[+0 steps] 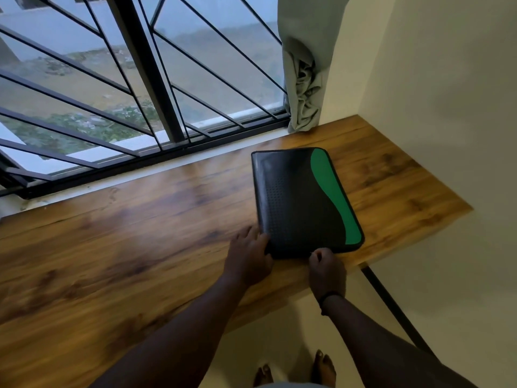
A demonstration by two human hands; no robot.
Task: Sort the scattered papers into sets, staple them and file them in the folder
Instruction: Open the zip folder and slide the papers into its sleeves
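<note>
A black folder with a green curved panel lies closed on the right part of the wooden table. My left hand rests against the folder's near left corner, fingers spread on the table beside its edge. My right hand sits at the folder's near edge, fingers curled and pinching something small there, apparently a zip pull. No loose papers and no stapler show in this view.
A barred window runs along the table's far side. A grey-green curtain hangs at the back right corner by the wall. The table's right end stops short of the cream wall. My bare feet stand below the near edge.
</note>
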